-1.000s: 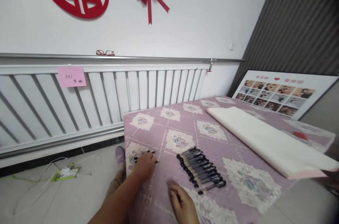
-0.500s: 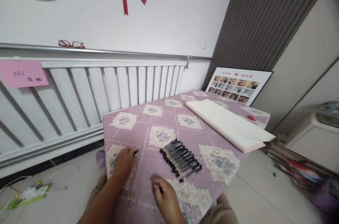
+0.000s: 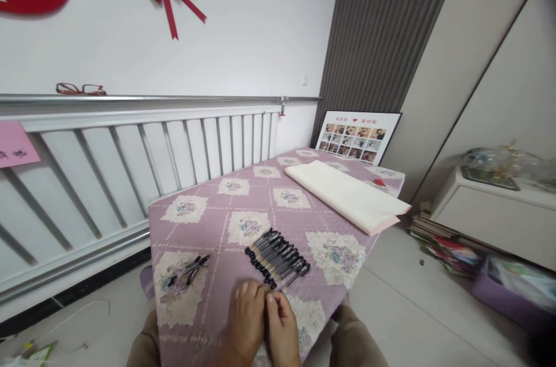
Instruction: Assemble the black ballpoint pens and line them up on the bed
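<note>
Just ahead of both hands and slightly to the right: a tight row of dark pens point(image 3: 280, 257), flat on the flowered tablecloth point(image 3: 219, 283). Each pen aslant along its length, from near left to far right, almost parallel to its neighbours; the row as a whole on the opposite diagonal, from far left down to near right. Nearest end of the row very close to the fingertips of the right hand point(image 3: 283, 323), though too tucked in to make out contact or a gap. Farther off to the left, on a pale floral patch and nearer to the left hand point(image 3: 248, 314), a looser cluster of pen-like pieces point(image 3: 189, 271). Left hand palm down, knuckles up, fingers bent forward and against the right hand. Right hand low beside it, curled, thumb laid along the bent index finger. Both grips drawn in rather than spread, thumb and finger of the right apparently pressed together; impossible to tell from this angle about anything pinched between. Well beyond on the right, a folded cream sheet point(image 3: 347, 196).
</note>
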### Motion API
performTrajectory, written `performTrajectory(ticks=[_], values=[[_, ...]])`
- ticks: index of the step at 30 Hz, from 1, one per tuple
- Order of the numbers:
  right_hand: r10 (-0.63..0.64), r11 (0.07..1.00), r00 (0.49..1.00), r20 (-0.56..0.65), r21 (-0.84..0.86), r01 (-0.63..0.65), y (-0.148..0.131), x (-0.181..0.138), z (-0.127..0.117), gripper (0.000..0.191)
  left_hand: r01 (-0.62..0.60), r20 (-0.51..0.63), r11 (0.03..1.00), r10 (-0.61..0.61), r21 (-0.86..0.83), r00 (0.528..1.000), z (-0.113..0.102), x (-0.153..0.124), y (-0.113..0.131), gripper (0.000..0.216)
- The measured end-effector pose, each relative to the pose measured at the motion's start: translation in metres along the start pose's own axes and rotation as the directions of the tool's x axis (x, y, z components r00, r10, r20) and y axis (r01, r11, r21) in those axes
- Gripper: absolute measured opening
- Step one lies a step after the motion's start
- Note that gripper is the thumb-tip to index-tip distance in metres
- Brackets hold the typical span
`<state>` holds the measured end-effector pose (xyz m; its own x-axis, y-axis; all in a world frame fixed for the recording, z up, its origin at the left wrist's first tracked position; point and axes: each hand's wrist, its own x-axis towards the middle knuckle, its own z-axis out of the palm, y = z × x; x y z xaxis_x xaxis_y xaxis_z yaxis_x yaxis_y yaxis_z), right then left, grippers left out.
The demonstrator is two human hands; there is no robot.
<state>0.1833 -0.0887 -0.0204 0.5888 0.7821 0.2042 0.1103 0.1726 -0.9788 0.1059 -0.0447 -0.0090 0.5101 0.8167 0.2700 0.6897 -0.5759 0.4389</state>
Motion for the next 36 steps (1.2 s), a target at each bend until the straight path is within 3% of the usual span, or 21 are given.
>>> performTrajectory(ticks=[6,17,21,25,31,36], values=[[0.030,0.999,0.999,0.026,0.029,-0.031,0.001,-0.004,-0.031,0.037,-0.008,0.077,0.997,0.002,0.078,0.997,0.014,0.016,0.018,0.019],[0.045,0.999,0.997,-0.066,0.030,-0.043,0.004,0.003,-0.041,0.036,0.005,0.164,0.977,-0.040,0.212,0.986,0.016,0.028,0.027,0.017],[0.043,0.996,0.979,-0.200,-0.072,-0.058,0.003,0.014,-0.064,0.034,0.073,0.125,0.980,-0.098,0.187,0.987,0.013,0.019,0.023,0.015],[0.081,0.988,0.948,-0.308,-0.098,-0.116,0.006,0.027,-0.086,0.032,0.143,0.070,0.986,-0.149,0.086,0.986,0.004,-0.005,-0.002,0.017],[0.103,0.976,0.985,-0.135,-0.177,-0.126,0.012,0.037,-0.085,0.038,0.213,-0.012,0.970,-0.216,-0.115,0.976,-0.015,-0.047,-0.043,0.023],[0.113,0.990,0.983,0.147,-0.104,-0.098,0.008,0.032,-0.063,0.034,0.194,-0.030,0.968,-0.202,-0.162,0.979,-0.023,-0.061,-0.049,0.025]])
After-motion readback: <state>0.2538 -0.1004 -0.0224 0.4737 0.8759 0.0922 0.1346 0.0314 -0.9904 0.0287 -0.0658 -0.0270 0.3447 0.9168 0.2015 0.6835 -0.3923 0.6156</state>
